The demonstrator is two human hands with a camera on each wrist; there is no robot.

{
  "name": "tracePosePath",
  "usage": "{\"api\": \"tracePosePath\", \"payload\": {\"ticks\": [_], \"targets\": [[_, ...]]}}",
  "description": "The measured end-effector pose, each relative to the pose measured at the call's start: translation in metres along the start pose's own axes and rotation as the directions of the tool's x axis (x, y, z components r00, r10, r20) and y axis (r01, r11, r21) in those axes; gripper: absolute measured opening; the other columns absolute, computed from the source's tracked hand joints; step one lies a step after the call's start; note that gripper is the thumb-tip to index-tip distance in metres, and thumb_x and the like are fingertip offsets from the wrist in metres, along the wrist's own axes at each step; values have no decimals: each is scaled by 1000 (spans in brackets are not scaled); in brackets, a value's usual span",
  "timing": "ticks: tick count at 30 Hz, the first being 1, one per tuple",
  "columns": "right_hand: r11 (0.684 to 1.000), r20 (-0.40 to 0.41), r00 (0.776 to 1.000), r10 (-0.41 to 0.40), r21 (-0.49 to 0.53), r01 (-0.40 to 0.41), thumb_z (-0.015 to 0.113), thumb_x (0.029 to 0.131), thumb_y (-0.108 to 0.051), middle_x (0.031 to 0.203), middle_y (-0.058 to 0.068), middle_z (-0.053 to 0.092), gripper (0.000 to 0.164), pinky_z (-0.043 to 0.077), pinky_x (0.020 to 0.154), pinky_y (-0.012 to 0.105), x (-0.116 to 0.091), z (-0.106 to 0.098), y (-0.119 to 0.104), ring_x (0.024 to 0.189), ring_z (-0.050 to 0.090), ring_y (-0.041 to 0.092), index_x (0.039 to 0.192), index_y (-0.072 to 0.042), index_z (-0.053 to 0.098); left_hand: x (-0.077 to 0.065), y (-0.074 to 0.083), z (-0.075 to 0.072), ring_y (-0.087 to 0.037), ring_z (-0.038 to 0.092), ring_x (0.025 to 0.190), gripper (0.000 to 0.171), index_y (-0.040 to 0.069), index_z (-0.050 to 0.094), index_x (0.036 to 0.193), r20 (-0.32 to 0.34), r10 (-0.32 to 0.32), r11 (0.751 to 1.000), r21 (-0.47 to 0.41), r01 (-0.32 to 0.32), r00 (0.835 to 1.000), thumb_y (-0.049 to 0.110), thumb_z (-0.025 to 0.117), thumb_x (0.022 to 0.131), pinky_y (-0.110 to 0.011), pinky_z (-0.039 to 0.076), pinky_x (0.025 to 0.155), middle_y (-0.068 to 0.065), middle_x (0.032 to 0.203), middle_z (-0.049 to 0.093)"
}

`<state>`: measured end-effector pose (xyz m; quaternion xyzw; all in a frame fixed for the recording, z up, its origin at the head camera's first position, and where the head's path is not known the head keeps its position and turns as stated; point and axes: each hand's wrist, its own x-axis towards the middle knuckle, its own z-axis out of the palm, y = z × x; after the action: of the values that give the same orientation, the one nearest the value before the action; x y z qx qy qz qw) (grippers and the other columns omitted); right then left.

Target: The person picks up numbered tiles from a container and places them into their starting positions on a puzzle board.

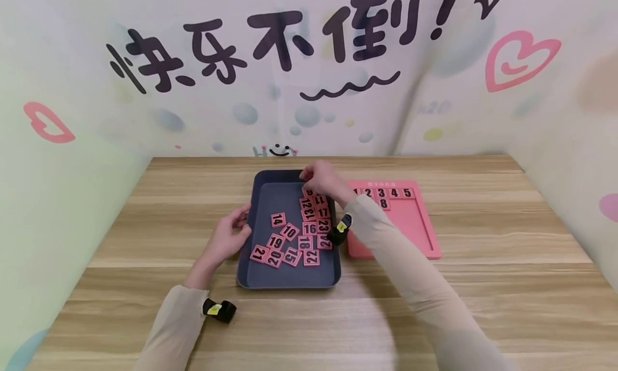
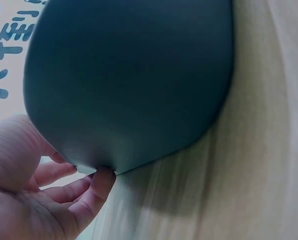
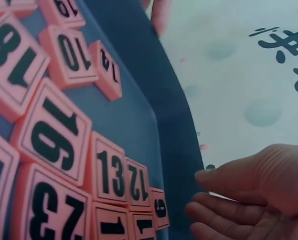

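A dark blue tray [image 1: 285, 197] holds several pink number tiles, most of them toward its right side. At the tray's left wall, my left hand [image 1: 227, 236] grips the rim; in the left wrist view its fingertips [image 2: 105, 177] are at the tray's edge. Over the far right corner hovers my right hand [image 1: 324, 179], thumb and fingers slightly bent and apart. Between those fingers nothing shows in the right wrist view. Closest to them is a tile marked 9 or 6 [image 3: 159, 207], beside the 12 tile [image 3: 138, 185].
Right of the tray lies a pink board [image 1: 405, 226] with tiles 1 to 5 along its top row and an 8 tile [image 1: 383, 203] below them. My right forearm [image 1: 386, 237] hides part of the board. A printed backdrop [image 1: 289, 113] stands behind the wooden table [image 1: 193, 199].
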<state>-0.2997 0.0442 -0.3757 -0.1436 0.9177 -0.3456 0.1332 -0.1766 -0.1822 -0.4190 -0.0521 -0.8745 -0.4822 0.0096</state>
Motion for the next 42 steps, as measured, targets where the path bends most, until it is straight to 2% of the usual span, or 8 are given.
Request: {"api": "tracePosePath", "payload": {"ticks": [5,9,16,24,32,38,42], "targets": [[996,5,1000,30,-79,-29,68,79,-1,106,13,64,30,50,81,34,1,4,4,94,58,23,109,0,67,0,0,0,-36,56,96,50,-12,44,132,6,-3,1000,-5,3,1000,-11,49,82,-16,45,62,-31,114,57],[995,29,999,37,-90,-35,71,78,0,109,15,63,35,51,80,34,1,4,9,96,58,25,112,1,65,0,-1,0,-36,56,97,50,-12,44,132,7,-2,1000,-7,2,1000,-12,50,82,-16,46,65,-32,114,57],[986,73,997,14,-168,-2,66,79,1,109,15,63,31,52,76,32,3,6,8,92,58,23,110,0,66,0,-2,0,-37,56,98,50,-13,43,132,-2,-2,1000,-14,2,1000,-12,50,83,-15,46,68,-32,114,57],[984,59,998,-12,-179,22,65,83,-4,105,14,64,26,52,75,33,9,12,10,88,59,22,108,0,67,0,-1,-1,-36,56,97,49,-12,44,132,2,-5,1000,-2,5,1000,-11,50,83,-17,46,66,-31,115,57],[983,65,998,11,-181,1,70,82,-9,105,13,64,26,52,76,33,12,12,9,87,58,22,107,-2,67,1,1,-2,-37,56,100,49,-11,44,132,9,-13,1000,11,12,1000,-10,50,84,-22,48,71,-31,117,56],[969,96,995,-10,-246,34,66,84,-10,108,13,64,25,51,78,34,14,11,4,91,59,23,107,-2,67,0,1,-2,-38,55,102,49,-12,43,133,11,-14,1000,1,14,1000,-10,49,84,-28,49,76,-32,117,55],[954,144,989,-28,-292,69,64,85,-8,108,14,64,25,51,78,34,17,11,1,91,60,22,108,-1,67,0,0,-2,-37,55,100,49,-12,44,132,9,-5,1000,0,5,1000,-11,50,83,-22,48,70,-32,117,56]]}}
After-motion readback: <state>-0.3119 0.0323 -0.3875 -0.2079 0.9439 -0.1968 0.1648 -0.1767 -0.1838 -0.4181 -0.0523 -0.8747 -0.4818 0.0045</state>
